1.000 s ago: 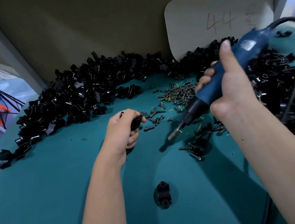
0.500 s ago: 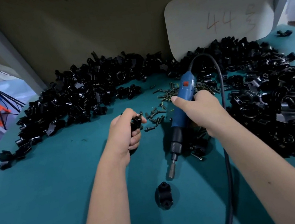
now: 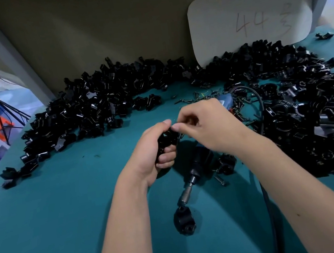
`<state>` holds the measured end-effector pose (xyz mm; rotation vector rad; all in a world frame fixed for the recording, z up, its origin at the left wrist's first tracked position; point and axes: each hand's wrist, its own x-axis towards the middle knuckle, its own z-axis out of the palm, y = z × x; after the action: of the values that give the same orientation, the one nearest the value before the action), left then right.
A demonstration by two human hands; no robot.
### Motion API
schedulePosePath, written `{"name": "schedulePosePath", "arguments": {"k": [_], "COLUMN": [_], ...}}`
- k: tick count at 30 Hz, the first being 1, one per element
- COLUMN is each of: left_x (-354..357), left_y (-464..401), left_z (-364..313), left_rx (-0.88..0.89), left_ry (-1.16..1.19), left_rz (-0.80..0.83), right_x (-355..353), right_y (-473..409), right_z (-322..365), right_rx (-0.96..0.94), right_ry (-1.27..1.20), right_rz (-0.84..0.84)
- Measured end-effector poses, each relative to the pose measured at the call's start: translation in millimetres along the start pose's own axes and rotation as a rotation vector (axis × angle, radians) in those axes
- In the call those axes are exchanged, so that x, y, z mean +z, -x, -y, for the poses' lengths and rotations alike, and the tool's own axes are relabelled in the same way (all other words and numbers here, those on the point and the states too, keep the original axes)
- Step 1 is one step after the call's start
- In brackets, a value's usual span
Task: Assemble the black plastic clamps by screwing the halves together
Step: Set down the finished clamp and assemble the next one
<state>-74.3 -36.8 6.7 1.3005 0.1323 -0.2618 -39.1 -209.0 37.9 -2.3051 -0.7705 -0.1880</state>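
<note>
My left hand [image 3: 154,147] grips a black clamp [image 3: 167,140] at the middle of the teal table. My right hand [image 3: 207,127] meets it from the right, its thumb and forefinger pinching something small at the clamp's top, probably a screw, mostly hidden. The blue electric screwdriver [image 3: 197,165] lies on the table under my right hand, its bit [image 3: 185,195] pointing toward me. An assembled black clamp [image 3: 184,220] sits just in front of the bit. Loose screws [image 3: 202,96] lie scattered behind my hands.
Large heaps of black clamp halves [image 3: 98,106] curve along the back and fill the right side [image 3: 309,110]. The screwdriver's black cable [image 3: 269,208] runs down beside my right forearm. A white card marked 44 [image 3: 249,14] leans on the back wall. Another clamp [image 3: 227,164] lies by the driver.
My right hand has laid the screwdriver down on the table and moved left to the clamp in my left hand, now pinching at its top.
</note>
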Motion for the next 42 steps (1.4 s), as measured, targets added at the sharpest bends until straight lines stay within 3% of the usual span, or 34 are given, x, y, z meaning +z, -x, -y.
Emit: {"name": "schedulePosePath", "arguments": {"k": [5,8,11,16,23,33,36,42], "left_x": [-8,-15,-21,-24,-23,-23,-23,-18], "left_y": [4,5,4,2,3,4,5,11], "left_z": [-4,-7,-8,-7,-4,-7,-8,-9], "left_rx": [0.059,0.052,0.063,0.093,0.044,0.071,0.072,0.074], "left_ry": [0.115,0.144,0.182,0.081,0.118,0.207,0.209,0.156], "left_rz": [0.105,0.008,-0.151,-0.244,-0.247,-0.348,-0.335,-0.12], "right_x": [-8,-11,-4,12,15,2,-1,1], "right_y": [-2,-10,-17,-40,-47,-46,-44,-20], "right_z": [-2,-10,-14,-7,-4,-11,-15,-14], "right_rx": [0.112,0.15,0.183,0.185,0.214,0.181,0.148,0.09], "right_ry": [-0.312,-0.066,0.271,0.47,0.427,0.419,0.339,-0.206], "right_rz": [-0.184,-0.254,-0.1,0.145,0.334,0.42,0.299,-0.041]}}
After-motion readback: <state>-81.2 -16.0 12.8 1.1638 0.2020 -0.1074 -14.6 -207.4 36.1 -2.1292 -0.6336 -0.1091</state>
